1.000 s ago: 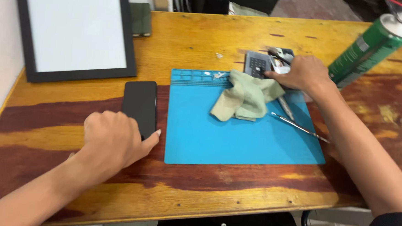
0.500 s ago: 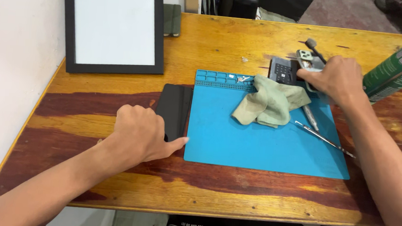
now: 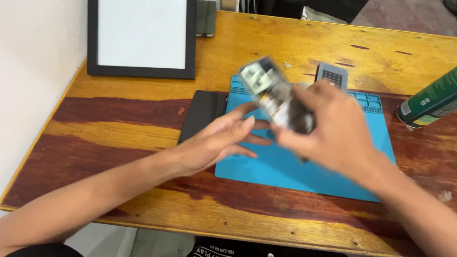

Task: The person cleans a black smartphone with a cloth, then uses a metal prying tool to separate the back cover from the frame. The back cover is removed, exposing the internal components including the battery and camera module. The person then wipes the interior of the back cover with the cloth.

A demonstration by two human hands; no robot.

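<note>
Thing: an opened phone, blurred, its grey and black inner parts showing, tilted above the blue mat.
Right hand: fingers clasped round the phone's lower end.
Left hand: fingers spread, just beside the phone.

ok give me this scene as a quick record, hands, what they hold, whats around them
right hand: holds a blurred opened device above the mat
left hand: open, fingers reaching toward the device, not clearly touching
mat: blue, on the wooden table
left of mat: dark flat phone
far left: black picture frame
right edge: green spray can
</note>
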